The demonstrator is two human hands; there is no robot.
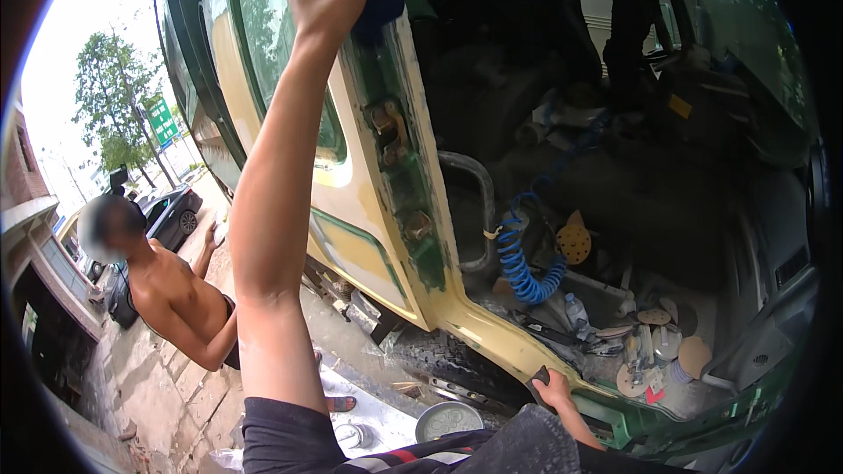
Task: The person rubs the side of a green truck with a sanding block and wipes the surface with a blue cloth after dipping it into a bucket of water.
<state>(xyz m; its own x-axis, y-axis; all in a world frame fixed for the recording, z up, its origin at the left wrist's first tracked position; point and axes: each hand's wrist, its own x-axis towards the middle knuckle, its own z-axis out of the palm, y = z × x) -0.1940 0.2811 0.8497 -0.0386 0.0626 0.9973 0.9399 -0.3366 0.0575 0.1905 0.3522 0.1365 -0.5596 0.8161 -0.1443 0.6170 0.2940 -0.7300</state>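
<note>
Cream-and-green vehicle body (356, 211): seen from its open side, with patchy paint shown on the panels, the door pillar (404, 180) and the sill (500, 333).
Dark parked car (167, 215): seen well apart, on the paved ground at the left.
Bare-chested person (189, 303): placed between that car and the vehicle, partly covered by the raised left arm.
Tyre (439, 355): partly hidden beneath the sill.
Bent grab bar (486, 202): mounted at the edge of the shadowed doorway.
Blue coiled hose (531, 268): hung just beside the bar, inside the cab.
Round basin (449, 422): set on the ground below the tyre.
Left hand (323, 4): lifted high to the upper door pillar, its fingers closed around a bunched dark blue cloth (386, 4); how firmly the cloth is pressed cannot be told.
Right hand (555, 389): held low at the sill, clamped on a small dark block (537, 384); the undersides of the fingers are hidden.
Clear bottle (575, 312): left among clutter on the cab floor.
Sanding discs (695, 357): scattered near the bottle.
</note>
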